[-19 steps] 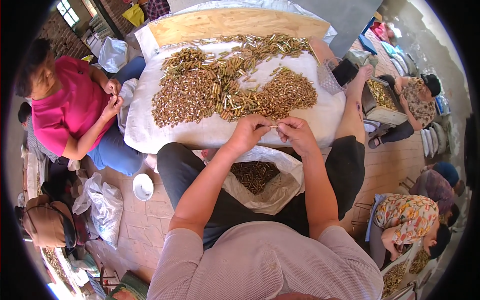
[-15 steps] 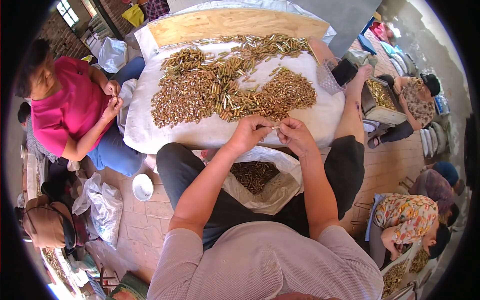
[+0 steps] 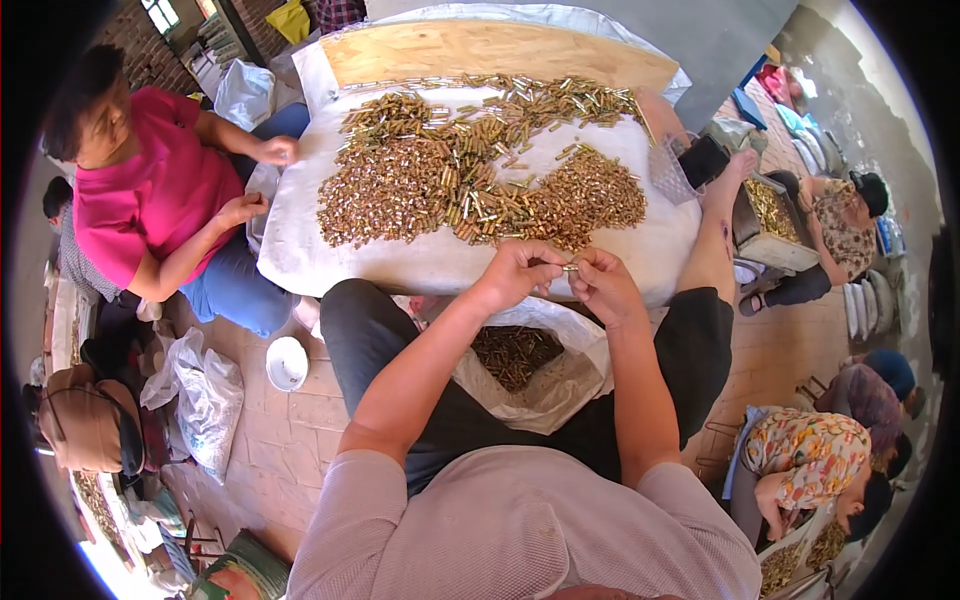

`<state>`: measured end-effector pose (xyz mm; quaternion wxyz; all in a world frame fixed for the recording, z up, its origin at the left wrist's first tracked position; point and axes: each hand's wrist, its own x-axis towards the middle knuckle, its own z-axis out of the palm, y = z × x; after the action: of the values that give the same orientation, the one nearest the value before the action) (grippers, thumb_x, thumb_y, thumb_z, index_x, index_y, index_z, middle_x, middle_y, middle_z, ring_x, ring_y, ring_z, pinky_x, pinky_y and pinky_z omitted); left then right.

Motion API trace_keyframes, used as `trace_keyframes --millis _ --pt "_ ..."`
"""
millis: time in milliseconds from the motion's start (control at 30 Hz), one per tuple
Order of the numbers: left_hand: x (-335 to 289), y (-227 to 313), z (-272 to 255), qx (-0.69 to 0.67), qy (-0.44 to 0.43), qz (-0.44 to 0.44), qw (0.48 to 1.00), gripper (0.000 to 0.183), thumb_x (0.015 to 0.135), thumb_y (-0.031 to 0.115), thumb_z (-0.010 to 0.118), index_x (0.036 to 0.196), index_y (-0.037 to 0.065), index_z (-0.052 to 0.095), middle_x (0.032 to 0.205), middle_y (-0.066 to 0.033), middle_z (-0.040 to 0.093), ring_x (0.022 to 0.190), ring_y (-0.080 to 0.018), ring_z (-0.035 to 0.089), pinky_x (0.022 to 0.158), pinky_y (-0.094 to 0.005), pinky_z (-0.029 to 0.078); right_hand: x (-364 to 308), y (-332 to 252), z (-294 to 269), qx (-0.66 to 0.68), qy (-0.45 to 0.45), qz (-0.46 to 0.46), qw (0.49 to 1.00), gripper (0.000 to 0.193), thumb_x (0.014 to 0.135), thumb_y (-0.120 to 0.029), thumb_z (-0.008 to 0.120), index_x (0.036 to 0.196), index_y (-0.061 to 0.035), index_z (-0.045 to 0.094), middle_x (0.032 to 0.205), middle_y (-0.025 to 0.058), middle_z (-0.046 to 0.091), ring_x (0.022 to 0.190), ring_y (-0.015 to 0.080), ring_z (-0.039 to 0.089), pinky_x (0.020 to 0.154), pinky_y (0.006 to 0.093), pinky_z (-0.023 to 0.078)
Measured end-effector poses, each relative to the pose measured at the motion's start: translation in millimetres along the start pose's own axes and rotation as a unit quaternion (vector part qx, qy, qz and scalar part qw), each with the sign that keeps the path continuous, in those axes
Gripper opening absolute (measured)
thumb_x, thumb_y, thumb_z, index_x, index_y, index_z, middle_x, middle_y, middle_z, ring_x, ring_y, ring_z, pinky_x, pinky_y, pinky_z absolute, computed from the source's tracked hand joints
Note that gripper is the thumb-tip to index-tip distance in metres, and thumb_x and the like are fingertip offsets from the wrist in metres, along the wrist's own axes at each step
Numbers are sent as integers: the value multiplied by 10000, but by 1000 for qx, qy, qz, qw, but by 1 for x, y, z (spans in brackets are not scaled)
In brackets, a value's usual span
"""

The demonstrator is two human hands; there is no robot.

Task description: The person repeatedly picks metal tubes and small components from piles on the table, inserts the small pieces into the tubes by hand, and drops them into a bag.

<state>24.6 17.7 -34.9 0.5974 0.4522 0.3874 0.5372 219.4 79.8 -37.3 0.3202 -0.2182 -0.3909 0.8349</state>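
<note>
My left hand (image 3: 520,273) and my right hand (image 3: 608,287) meet over the near edge of the white-covered table (image 3: 380,268). Between them is a small, shiny, brass-coloured metal tube (image 3: 570,267), pinched from both sides by thumbs and fingers. Just beyond my hands lie a heap of short coppery pieces (image 3: 590,195) and a band of longer brass-coloured tubes (image 3: 480,200). A larger heap of short pieces (image 3: 375,195) spreads to the left. Below my wrists, between my knees, an open white sack (image 3: 545,405) holds many dark metal pieces (image 3: 510,355).
A wooden board (image 3: 500,52) edges the table's far side. Near my raised bare foot stands a clear plastic basket (image 3: 672,170). To the left sits a co-worker in pink (image 3: 150,180), near a white bowl (image 3: 287,363) on the brick floor. Other people work at right, beside a metal-filled box (image 3: 775,235).
The view has shifted slightly. My hands stay together, pinching a small tube. The co-worker's hands have moved apart, one reaching to the table's left edge.
</note>
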Motion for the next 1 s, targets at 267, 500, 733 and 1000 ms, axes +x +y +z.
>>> trace_keyframes --millis 267,500,733,1000 --pt "1 9 10 12 16 28 999 81 907 1 653 977 -29 682 821 -31 664 652 -83 595 581 -253 536 1 7 -10 55 -14 -13 998 92 885 -123 713 934 -61 664 733 14 610 602 122 520 530 243 410" --pt "2 8 2 59 27 32 997 85 901 5 663 974 -30 690 823 -36 665 648 -81 588 570 -242 513 4 3 0 60 12 -7 998 183 924 -169 679 1052 -38 679 854 1 654 689 96 573 577 235 450" --pt "2 13 1 109 43 48 992 82 892 -4 669 966 -27 693 830 -34 656 656 -81 588 570 -234 505 4 -1 4 14 26 -17 999 181 926 -180 680 1038 -38 686 807 -4 649 662 89 580 570 223 454" --pt "2 12 2 127 49 46 990 83 890 -8 668 965 -17 702 825 -30 646 645 -78 578 565 -234 496 6 5 2 -1 48 -27 998 143 912 -167 699 982 -43 689 777 -5 640 645 84 572 558 220 448"
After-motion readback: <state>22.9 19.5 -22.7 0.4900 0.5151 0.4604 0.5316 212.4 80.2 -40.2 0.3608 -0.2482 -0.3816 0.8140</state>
